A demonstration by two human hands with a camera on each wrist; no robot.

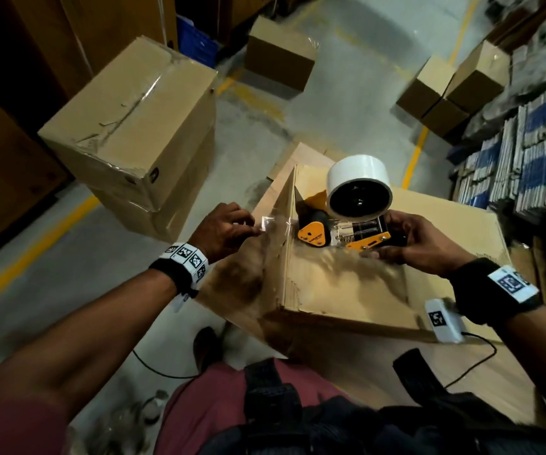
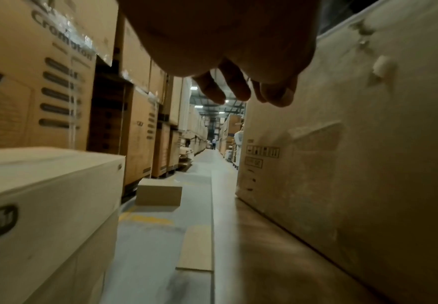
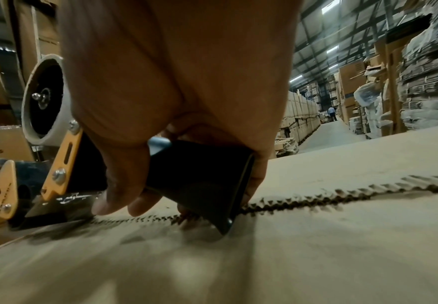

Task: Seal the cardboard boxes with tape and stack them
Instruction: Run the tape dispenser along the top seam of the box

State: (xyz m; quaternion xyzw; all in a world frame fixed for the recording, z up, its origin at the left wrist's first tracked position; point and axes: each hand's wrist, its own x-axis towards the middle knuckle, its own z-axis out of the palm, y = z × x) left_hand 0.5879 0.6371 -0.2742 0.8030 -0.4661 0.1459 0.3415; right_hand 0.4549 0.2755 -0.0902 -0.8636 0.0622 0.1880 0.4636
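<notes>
1. Two hands work at the near cardboard box [image 1: 347, 290]; your right hand [image 1: 409, 244] wraps its fingers round the black handle of the tape dispenser [image 1: 347, 224], whose white tape roll [image 1: 358, 182] stands above the box top; your left hand [image 1: 225, 231] pinches the clear tape end [image 1: 270, 222] at the box's upper left edge.
2. Along the top, the flap seam [image 3: 316, 197] shows a ragged corrugated edge; the dispenser's blade end sits on it.
3. To your left, two stacked boxes [image 1: 133, 126] stand apart from the near box, with bare floor [image 1: 248, 133] between them.
4. Yellow lines cross the grey concrete; small boxes [image 1: 278, 57] sit farther off; an aisle runs ahead between tall stacks of cartons [image 2: 43, 82].
</notes>
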